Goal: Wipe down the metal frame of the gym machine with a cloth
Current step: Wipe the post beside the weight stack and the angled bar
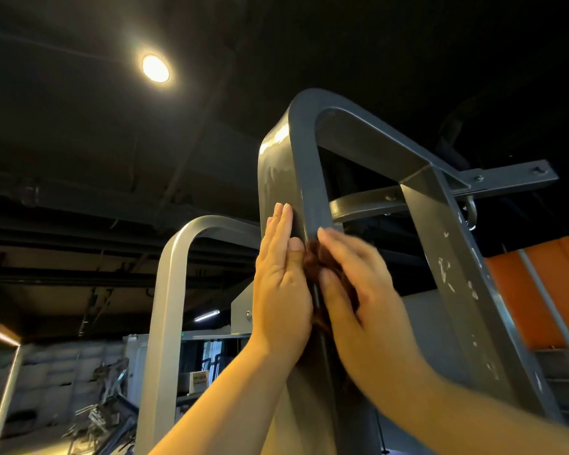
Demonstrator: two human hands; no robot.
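Observation:
A dark grey metal frame (283,172) of the gym machine rises in front of me and bends over at the top. My left hand (281,277) lies flat against its left face, fingers straight and pointing up. My right hand (352,290) holds a dark brown cloth (316,261) against the frame's front edge, fingers curled over the cloth. Most of the cloth is hidden between my hands and the frame. The right hand looks blurred.
A lighter grey arched frame (171,290) stands to the left behind. The right upright (454,257) has chipped paint, with a bolted crossbar (506,180) at its top. Orange padding (532,290) is at the right. A ceiling lamp (155,68) glows above.

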